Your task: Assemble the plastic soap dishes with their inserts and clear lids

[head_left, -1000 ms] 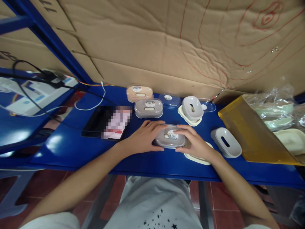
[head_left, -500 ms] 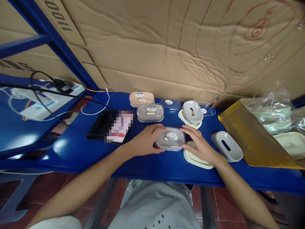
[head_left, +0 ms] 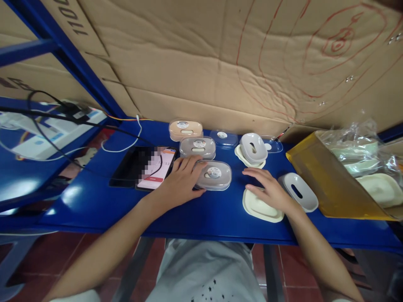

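My left hand [head_left: 185, 180] grips the left end of a grey soap box [head_left: 215, 177] with a clear lid and a round label, its thumb and fingers around that end. To the right, my right hand [head_left: 266, 191] holds nothing, fingers apart, over a cream oval tray [head_left: 262, 206] whose upper edge it partly covers. Just behind the gripped box stands another lidded grey soap box [head_left: 197, 147], and behind that a lidded peach one [head_left: 185, 130]. A white slotted dish [head_left: 253, 147] rests tilted on a cream piece. Another white slotted dish [head_left: 300, 193] lies beside my right wrist.
Clear lids [head_left: 224, 137] lie along the cardboard wall [head_left: 189, 63]. A phone [head_left: 157, 167] lies at left near cables and a power strip [head_left: 56, 134]. At right, a yellow-edged carton [head_left: 317, 180] holds cream and pale green pieces in plastic bags.
The grey soap box has moved left and slightly back, with my left hand on it. My right hand has let go of its right end.
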Tool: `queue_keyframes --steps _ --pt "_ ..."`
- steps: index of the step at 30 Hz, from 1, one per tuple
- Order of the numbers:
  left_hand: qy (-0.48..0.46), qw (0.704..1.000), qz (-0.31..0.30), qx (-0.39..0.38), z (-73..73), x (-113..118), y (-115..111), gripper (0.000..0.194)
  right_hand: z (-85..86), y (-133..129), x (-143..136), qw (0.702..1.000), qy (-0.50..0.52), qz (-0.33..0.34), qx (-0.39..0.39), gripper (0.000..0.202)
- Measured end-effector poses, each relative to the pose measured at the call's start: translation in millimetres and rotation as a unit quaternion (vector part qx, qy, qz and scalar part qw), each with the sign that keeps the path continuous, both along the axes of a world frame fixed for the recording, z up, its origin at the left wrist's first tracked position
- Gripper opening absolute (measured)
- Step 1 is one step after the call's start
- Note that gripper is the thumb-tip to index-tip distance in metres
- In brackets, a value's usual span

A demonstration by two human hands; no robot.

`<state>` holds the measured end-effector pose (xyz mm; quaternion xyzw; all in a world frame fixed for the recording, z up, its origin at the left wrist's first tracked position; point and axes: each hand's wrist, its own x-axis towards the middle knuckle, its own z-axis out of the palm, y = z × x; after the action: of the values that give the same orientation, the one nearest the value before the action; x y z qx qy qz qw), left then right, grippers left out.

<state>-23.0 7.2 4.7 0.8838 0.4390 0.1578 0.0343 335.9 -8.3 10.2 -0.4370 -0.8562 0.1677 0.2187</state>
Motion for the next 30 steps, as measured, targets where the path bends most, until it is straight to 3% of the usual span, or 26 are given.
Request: queue_keyframes --steps 4,8,10,13,16,18,20,22,24,27,30 --pt "0.018 0.998 0.051 0.034 4.7 -7.6 -10.7 0.068 18.2 -18.9 25.0 0.999 -0.014 -0.033 -0.022 0.042" --pt "0.038 0.993 0.095 0.064 11.1 -3.1 -36.1 0.07 13.6 -47.1 40.1 0.996 -0.074 -0.024 -0.052 0.053" --pt "0.017 0.995 0.071 0.069 12.6 10.6 -50.7 0.075 3.6 -56.3 33.4 0.995 -0.085 -0.023 -0.053 0.05" --pt "-0.005 0.997 -0.061 0.044 10.5 40.5 -64.1 0.074 -9.0 -55.4 11.4 0.997 -0.067 0.003 -0.028 0.045" --pt "-0.001 0.986 -0.168 0.02 2.1 66.7 -61.5 0.074 -7.1 -33.7 -4.2 0.997 -0.05 0.05 -0.008 0.041" --pt "0.0 0.979 -0.202 0.02 -5.9 75.4 -53.3 0.07 2.1 -9.0 -2.3 0.998 -0.055 0.035 0.021 0.036" --pt "-0.008 0.977 -0.213 0.019 -14.2 77.0 -44.4 0.068 12.7 20.7 9.5 0.992 -0.089 -0.043 0.077 0.032" --pt "-0.021 0.977 -0.211 0.014 -21.3 74.4 -37.8 0.068 19.6 50.2 27.2 0.967 -0.157 -0.158 0.128 0.036" --pt "-0.033 0.978 -0.204 0.007 -26.5 71.2 -34.5 0.066 19.6 73.8 45.6 0.949 -0.181 -0.219 0.139 0.043" --pt "-0.047 0.979 -0.197 -0.002 -30.7 69.4 -33.7 0.064 8.7 90.5 66.0 0.941 -0.202 -0.242 0.121 0.044" --pt "-0.074 0.976 -0.203 -0.004 -32.5 70.1 -34.3 0.062 -4.0 88.8 75.8 0.944 -0.22 -0.231 0.09 0.04"
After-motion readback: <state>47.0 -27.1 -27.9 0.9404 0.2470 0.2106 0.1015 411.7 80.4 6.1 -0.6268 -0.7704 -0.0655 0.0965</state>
